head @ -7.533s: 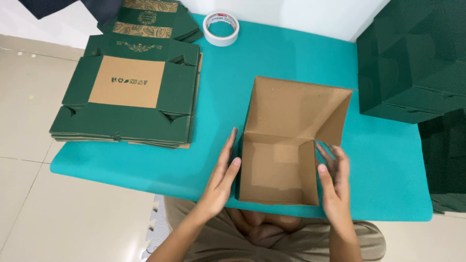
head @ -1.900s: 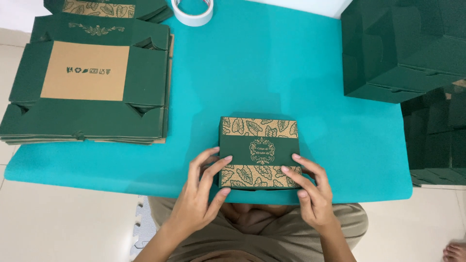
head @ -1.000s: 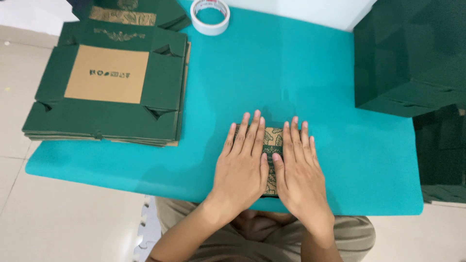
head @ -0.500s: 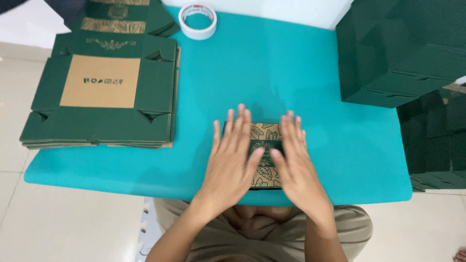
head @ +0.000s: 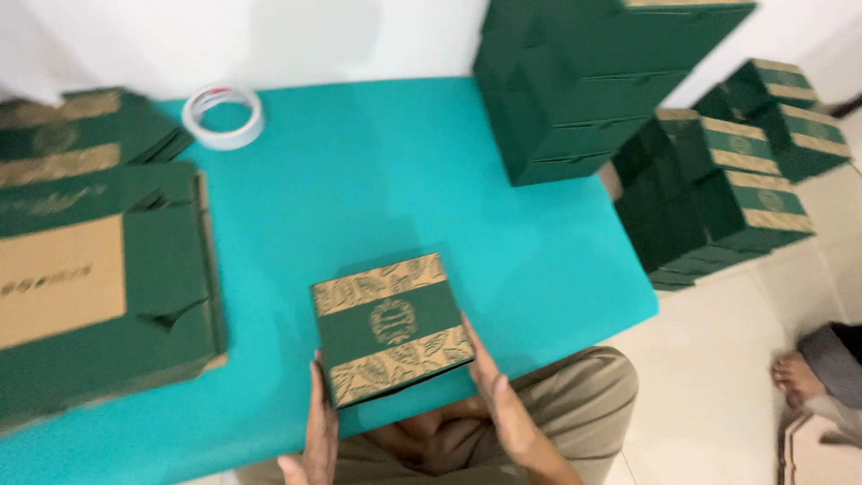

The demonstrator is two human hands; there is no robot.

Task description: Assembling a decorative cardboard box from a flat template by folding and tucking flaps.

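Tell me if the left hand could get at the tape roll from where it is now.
Probably yes. The left hand grips the closed green box at the near table edge; only bare teal table lies between it and the tape roll, though it must release the box first.

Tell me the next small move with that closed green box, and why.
Probably carry the closed box to the right, toward the stack of finished boxes. Its lid is shut, the left hand and right hand grip its sides, and it sits tilted at the table edge.
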